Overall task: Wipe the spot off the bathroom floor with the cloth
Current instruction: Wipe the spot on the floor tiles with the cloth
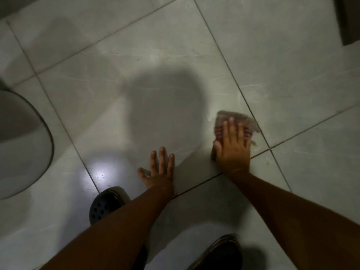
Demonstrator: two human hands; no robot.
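The right hand [232, 148] presses flat, fingers spread, on the cloth [236, 123]. The left hand [158, 171] rests spread on the floor [175, 55].

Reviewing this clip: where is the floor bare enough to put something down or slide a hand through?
Biggest bare patch: tiles ahead of both hands, up to the dark corner. Also bare: right of the cloth and its grout line. A narrow gap lies between the flat left hand and the right hand pressing the cloth. Crowded: near edge, with arms and two shoes; far left, the toilet.
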